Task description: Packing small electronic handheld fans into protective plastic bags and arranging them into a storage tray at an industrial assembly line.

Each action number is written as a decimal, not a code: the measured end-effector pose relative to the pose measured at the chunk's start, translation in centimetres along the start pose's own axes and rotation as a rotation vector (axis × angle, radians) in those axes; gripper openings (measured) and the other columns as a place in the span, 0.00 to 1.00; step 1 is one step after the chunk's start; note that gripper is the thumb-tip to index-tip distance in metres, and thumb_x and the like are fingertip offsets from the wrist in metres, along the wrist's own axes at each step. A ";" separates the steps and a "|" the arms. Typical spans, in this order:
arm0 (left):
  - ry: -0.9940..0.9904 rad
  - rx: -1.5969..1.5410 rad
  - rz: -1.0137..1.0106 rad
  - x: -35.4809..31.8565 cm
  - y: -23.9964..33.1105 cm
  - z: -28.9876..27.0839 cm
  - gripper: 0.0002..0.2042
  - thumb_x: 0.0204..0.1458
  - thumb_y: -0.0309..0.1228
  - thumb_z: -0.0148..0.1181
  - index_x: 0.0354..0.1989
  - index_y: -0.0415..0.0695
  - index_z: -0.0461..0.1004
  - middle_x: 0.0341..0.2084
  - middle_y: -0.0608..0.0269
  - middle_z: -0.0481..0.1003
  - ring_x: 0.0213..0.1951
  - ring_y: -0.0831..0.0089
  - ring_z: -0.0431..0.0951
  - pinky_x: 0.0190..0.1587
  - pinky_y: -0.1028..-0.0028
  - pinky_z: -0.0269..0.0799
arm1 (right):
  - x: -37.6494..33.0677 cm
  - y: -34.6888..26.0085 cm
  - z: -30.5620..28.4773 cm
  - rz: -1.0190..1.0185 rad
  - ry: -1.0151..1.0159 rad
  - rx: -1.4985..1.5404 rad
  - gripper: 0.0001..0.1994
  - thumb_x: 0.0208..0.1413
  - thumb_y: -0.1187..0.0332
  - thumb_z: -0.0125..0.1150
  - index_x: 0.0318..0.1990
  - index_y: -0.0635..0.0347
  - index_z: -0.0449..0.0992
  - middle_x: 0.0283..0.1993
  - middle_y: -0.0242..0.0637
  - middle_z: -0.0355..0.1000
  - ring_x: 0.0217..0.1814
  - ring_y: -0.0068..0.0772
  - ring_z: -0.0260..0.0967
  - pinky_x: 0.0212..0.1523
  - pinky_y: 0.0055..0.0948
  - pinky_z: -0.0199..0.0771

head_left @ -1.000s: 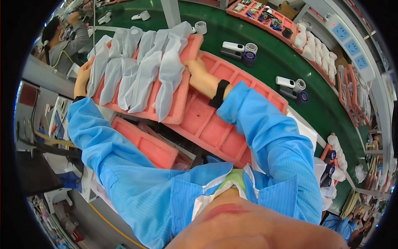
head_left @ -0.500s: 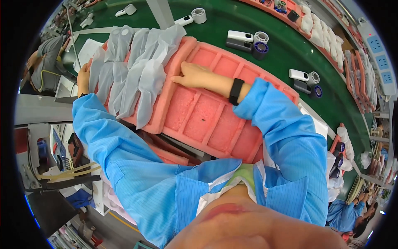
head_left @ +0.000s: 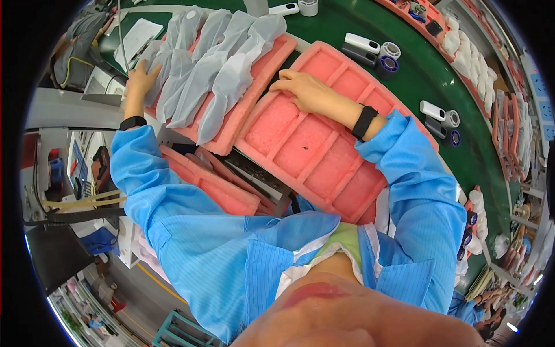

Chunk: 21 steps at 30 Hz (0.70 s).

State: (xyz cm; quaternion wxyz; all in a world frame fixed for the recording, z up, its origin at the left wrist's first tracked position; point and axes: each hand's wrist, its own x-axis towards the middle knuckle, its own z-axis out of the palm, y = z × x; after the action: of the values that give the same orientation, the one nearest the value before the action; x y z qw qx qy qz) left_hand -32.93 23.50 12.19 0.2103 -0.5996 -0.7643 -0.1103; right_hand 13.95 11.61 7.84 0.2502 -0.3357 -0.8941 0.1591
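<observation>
Compartmented pink foam tray [head_left: 329, 156] runs far-left to near-right, under right grip [head_left: 310, 93] (pinch: can't tell), right of spread left grip [head_left: 139, 82].

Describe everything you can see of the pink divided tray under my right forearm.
The pink tray looks like foam, shallow, with raised ridges forming two rows of compartments. Those in sight hold nothing, but one has a small dark mark. It lies face up and slanted, partly over the green bench, beside a tray of bagged items. Your right hand seems to rest on its left rim.
</observation>
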 end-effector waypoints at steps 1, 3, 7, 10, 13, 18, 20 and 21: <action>0.000 -0.002 -0.013 -0.6 -0.5 -0.4 0.28 0.55 0.50 0.50 0.61 0.49 0.65 0.47 0.41 0.74 0.53 0.48 0.72 0.52 0.58 0.68 | -0.1 0.1 0.0 -0.010 -0.004 0.027 0.21 0.42 0.81 0.57 0.47 0.52 0.74 0.51 0.43 0.67 0.52 0.50 0.67 0.46 0.42 0.70; 0.154 -0.142 -0.141 -1.5 -1.8 -1.4 0.27 0.56 0.49 0.49 0.61 0.47 0.64 0.46 0.42 0.74 0.50 0.44 0.73 0.50 0.52 0.67 | -0.4 -0.1 -0.8 0.001 -0.053 0.010 0.21 0.42 0.81 0.56 0.46 0.52 0.74 0.52 0.42 0.67 0.52 0.50 0.67 0.47 0.41 0.71; 0.105 -0.176 -0.307 -2.9 -7.9 -0.3 0.25 0.56 0.44 0.49 0.59 0.42 0.65 0.44 0.42 0.75 0.45 0.45 0.76 0.45 0.50 0.70 | -0.1 -1.8 -2.1 0.055 -0.152 -0.070 0.19 0.43 0.80 0.56 0.46 0.53 0.74 0.54 0.41 0.66 0.52 0.48 0.67 0.48 0.38 0.71; -0.085 -0.501 -0.434 -4.0 -11.2 3.0 0.23 0.56 0.39 0.51 0.57 0.39 0.66 0.41 0.43 0.75 0.41 0.49 0.78 0.41 0.53 0.73 | 0.4 -2.7 -1.8 0.109 -0.173 -0.193 0.19 0.43 0.79 0.58 0.45 0.52 0.75 0.53 0.39 0.66 0.52 0.46 0.67 0.47 0.38 0.72; -0.365 -1.208 -0.554 -5.4 -11.3 5.7 0.21 0.54 0.34 0.54 0.55 0.37 0.68 0.38 0.44 0.76 0.37 0.55 0.79 0.36 0.59 0.76 | 1.7 -4.7 -0.2 -0.143 0.058 -0.122 0.16 0.43 0.75 0.62 0.43 0.54 0.76 0.48 0.38 0.68 0.49 0.44 0.68 0.45 0.37 0.72; -0.206 -1.289 -0.493 -4.1 -7.3 7.2 0.21 0.53 0.29 0.55 0.55 0.36 0.68 0.35 0.46 0.76 0.34 0.60 0.79 0.32 0.65 0.76 | 4.0 -4.3 3.2 -0.178 0.014 -0.087 0.15 0.41 0.71 0.65 0.41 0.57 0.77 0.45 0.37 0.69 0.46 0.43 0.68 0.43 0.38 0.73; -0.135 -1.214 -0.496 -3.7 -7.9 7.7 0.21 0.54 0.32 0.55 0.55 0.37 0.69 0.36 0.43 0.76 0.34 0.55 0.80 0.33 0.61 0.76 | 4.7 -4.8 3.4 -0.132 -0.125 -0.114 0.14 0.41 0.71 0.65 0.40 0.58 0.78 0.45 0.38 0.68 0.47 0.43 0.68 0.43 0.38 0.73; -0.119 -1.198 -0.496 -3.4 -9.8 7.2 0.21 0.54 0.32 0.55 0.55 0.37 0.69 0.36 0.43 0.76 0.34 0.55 0.80 0.33 0.61 0.76 | 4.9 -5.5 3.4 -0.148 -0.114 -0.104 0.14 0.41 0.71 0.65 0.40 0.58 0.78 0.45 0.38 0.68 0.47 0.43 0.68 0.43 0.38 0.73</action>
State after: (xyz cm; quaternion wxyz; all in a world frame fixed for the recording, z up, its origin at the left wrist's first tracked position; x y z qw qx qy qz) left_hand -43.08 21.03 5.04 -0.2349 -0.4239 -0.6967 -0.5290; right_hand 6.05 10.59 9.19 0.1923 -0.2716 -0.9363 0.1126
